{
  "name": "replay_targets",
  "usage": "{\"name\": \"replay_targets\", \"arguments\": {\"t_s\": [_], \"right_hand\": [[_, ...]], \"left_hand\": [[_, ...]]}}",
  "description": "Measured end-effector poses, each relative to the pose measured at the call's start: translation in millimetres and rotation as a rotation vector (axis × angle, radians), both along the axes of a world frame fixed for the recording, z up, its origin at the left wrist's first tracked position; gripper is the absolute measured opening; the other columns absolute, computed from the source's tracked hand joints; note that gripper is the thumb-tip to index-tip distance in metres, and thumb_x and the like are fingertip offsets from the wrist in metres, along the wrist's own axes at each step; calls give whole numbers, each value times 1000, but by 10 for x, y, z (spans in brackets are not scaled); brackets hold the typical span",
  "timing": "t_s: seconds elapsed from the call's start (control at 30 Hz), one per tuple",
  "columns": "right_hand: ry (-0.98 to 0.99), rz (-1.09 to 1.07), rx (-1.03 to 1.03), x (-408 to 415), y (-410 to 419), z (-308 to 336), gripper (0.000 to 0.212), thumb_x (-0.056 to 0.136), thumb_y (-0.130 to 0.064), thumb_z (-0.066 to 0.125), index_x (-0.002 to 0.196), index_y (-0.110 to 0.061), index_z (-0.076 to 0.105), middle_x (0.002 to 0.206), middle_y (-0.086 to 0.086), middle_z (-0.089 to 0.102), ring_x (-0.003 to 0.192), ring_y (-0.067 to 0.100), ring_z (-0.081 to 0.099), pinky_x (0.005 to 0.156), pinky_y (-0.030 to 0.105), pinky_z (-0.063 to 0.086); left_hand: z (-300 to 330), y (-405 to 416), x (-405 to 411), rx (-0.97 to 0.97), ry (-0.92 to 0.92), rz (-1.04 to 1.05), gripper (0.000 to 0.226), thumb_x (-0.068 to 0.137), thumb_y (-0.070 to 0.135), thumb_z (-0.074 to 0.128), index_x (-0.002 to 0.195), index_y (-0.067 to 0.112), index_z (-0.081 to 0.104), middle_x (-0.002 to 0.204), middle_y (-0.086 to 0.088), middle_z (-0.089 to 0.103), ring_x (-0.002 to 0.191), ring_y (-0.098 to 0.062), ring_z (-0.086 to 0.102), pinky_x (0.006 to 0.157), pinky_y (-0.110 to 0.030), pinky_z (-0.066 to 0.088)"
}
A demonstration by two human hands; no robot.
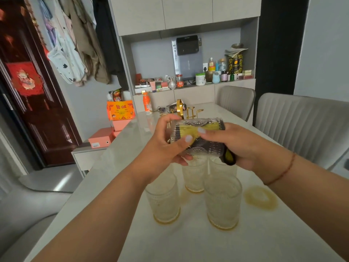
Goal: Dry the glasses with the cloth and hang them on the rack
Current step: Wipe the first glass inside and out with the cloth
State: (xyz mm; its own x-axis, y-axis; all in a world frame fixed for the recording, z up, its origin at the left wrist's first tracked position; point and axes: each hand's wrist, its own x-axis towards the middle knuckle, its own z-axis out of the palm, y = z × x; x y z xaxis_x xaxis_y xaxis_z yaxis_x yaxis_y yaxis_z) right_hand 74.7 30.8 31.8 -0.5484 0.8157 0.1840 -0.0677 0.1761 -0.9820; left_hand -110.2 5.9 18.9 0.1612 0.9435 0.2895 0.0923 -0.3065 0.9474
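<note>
Cloth (200, 129) inside held glass (198, 138).

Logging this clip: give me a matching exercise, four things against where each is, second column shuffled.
Things:
1. held glass
2. cloth
3. rack
4. orange bottle

Places:
A. far on the table, behind the hands
B. sideways between both hands
C. far left edge of the table, by the cabinet
D. inside the glass, its end sticking out at the right hand

Pairs: 1-B, 2-D, 3-A, 4-C. The left hand grips the glass's other end.
</note>
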Motion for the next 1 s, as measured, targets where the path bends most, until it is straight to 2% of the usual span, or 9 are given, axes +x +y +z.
{"name": "replay_targets", "arguments": {"t_s": [0.13, 0.2, 0.3, 0.43, 0.6, 0.73, 0.8, 0.9, 1.0], "right_hand": [[-100, -74, 8, 12, 98, -9, 14, 83, -20, 68, 96, -20, 69, 95, 1, 77, 85, 13, 72, 77, 21, 55], [-129, -85, 51, -1, 148, -12, 9, 83, -18, 69, 91, -21, 71, 88, -1, 77, 84, 12, 71, 82, 24, 53], [-131, -111, 77, 13, 177, -6, 7, 82, -21, 70, 89, -20, 71, 84, -1, 76, 80, 12, 71, 77, 23, 54], [34, -232, 79, 206, 235, 44, 17, 79, -28, 70, 92, -18, 73, 91, 3, 77, 88, 19, 72, 84, 31, 56], [288, -9, -201, 481, 327, 262, 63, 98, -43, 27, 84, -8, 78, 82, 8, 75, 74, 17, 73, 74, 31, 52], [276, -153, -203, 436, 384, 318, 45, 97, -20, 38, 75, -4, 73, 63, 7, 68, 60, 17, 65, 55, 20, 55], [143, -261, -100, 295, 364, 316, 38, 97, -19, 45, 73, -12, 72, 66, 2, 69, 60, 12, 64, 54, 19, 53], [-149, -421, 166, 9, 356, 282, 33, 100, -40, 38, 82, -22, 59, 81, 1, 62, 79, 17, 61, 80, 34, 50], [-246, -588, 519, -165, 381, 226, 44, 97, -44, 41, 85, -4, 57, 78, 13, 59, 81, 31, 62, 79, 49, 52]], "left_hand": [[156, 2, 22, 186, 606, 224, 90, 55, 41, 89, 132, 35, 41, 131, 14, 50, 105, 7, 56, 89, -20, 51], [166, 29, 129, 344, 1016, 334, 112, 50, 53, 90, 144, 36, 30, 146, 11, 42, 128, -8, 43, 110, -35, 37], [101, 150, 279, 513, 1352, 496, 105, 60, 55, 83, 146, 31, 28, 139, 5, 54, 126, -23, 51, 118, -51, 22], [75, 356, 340, 617, 1228, 599, 90, 63, 46, 80, 141, 26, 39, 126, 2, 64, 116, -26, 59, 115, -48, 23], [72, 554, 384, 630, 1157, 660, 94, 63, 54, 79, 143, 24, 39, 129, -1, 63, 119, -28, 58, 116, -48, 22], [43, 646, 358, 685, 1202, 748, 94, 59, 55, 82, 139, 24, 43, 124, -1, 66, 114, -28, 62, 115, -51, 25], [33, 696, 354, 706, 1230, 797, 92, 56, 52, 83, 136, 21, 47, 115, -4, 69, 104, -31, 65, 110, -52, 33], [52, 690, 350, 728, 1204, 821, 87, 54, 51, 82, 128, 16, 53, 99, -5, 72, 86, -31, 67, 91, -45, 47], [157, 532, 314, 545, 973, 638, 83, 54, 51, 82, 126, 22, 53, 94, 3, 72, 82, -22, 68, 78, -39, 55]]}}
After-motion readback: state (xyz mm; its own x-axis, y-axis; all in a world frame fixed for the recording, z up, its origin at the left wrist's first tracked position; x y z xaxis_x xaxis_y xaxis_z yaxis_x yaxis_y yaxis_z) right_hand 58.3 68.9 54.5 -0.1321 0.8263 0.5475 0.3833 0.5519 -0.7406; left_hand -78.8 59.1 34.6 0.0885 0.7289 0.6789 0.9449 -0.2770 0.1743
